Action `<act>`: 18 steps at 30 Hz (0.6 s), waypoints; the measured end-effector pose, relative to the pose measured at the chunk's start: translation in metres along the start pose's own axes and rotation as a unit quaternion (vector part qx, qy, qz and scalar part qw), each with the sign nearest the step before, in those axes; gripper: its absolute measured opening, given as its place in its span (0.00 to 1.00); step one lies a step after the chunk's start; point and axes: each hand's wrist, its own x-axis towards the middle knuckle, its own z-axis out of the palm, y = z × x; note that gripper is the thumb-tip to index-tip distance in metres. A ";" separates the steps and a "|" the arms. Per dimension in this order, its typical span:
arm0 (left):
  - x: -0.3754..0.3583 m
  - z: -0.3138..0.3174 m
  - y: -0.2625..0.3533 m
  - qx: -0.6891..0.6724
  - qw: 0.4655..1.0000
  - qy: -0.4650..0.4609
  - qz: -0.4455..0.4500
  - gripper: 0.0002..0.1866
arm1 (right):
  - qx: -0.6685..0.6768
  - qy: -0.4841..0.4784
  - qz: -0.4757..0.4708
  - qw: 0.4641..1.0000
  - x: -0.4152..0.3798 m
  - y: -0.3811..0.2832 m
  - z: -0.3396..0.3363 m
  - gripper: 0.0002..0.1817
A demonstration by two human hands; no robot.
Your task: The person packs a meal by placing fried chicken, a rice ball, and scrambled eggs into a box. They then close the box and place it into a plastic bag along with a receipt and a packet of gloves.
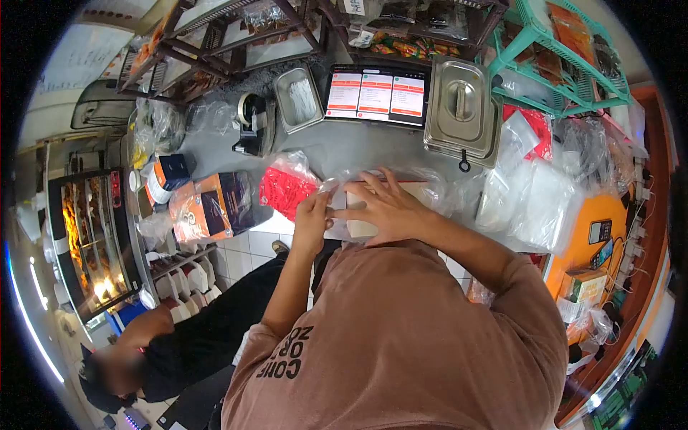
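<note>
A pale box (356,228) with a reddish edge lies at the counter's front, in front of my body. Thin clear plastic (432,188) spreads around and behind it. Over the box rests my right hand (393,209), its fingers spread out and holding nothing. My left hand (309,221) is at the box's left side, its fingers pinched on the edge of the clear plastic. Just left of that hand sits a red packet (287,188) under clear wrapping.
Behind my hands stand a tablet (378,95), a lidded steel container (462,104), an open steel tray (298,99) and a tape dispenser (252,122). Clear bags (534,204) lie at right. Racks (244,43) line the back. Another person (208,337) is at lower left.
</note>
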 end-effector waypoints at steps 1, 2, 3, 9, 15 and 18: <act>0.001 -0.005 0.003 0.001 1.000 -0.005 0.009 0.16 | -0.006 0.001 0.007 1.000 -0.003 -0.001 0.002 0.40; -0.001 -0.009 0.005 0.003 1.000 -0.010 0.014 0.16 | -0.004 -0.015 0.020 1.000 -0.003 -0.001 0.006 0.41; -0.005 -0.011 0.006 0.003 1.000 -0.015 0.017 0.17 | -0.002 -0.034 0.034 0.999 -0.003 -0.002 0.010 0.41; -0.011 -0.018 -0.016 0.453 0.855 -0.006 0.251 0.24 | -0.022 -0.039 0.169 0.985 -0.004 -0.032 -0.010 0.42; -0.009 -0.011 -0.028 0.100 0.994 0.018 0.049 0.14 | -0.053 -0.056 0.148 0.986 -0.015 -0.038 -0.014 0.36; -0.026 0.015 0.000 0.022 0.996 -0.035 0.080 0.09 | -0.036 -0.152 0.171 0.973 -0.009 -0.030 -0.021 0.34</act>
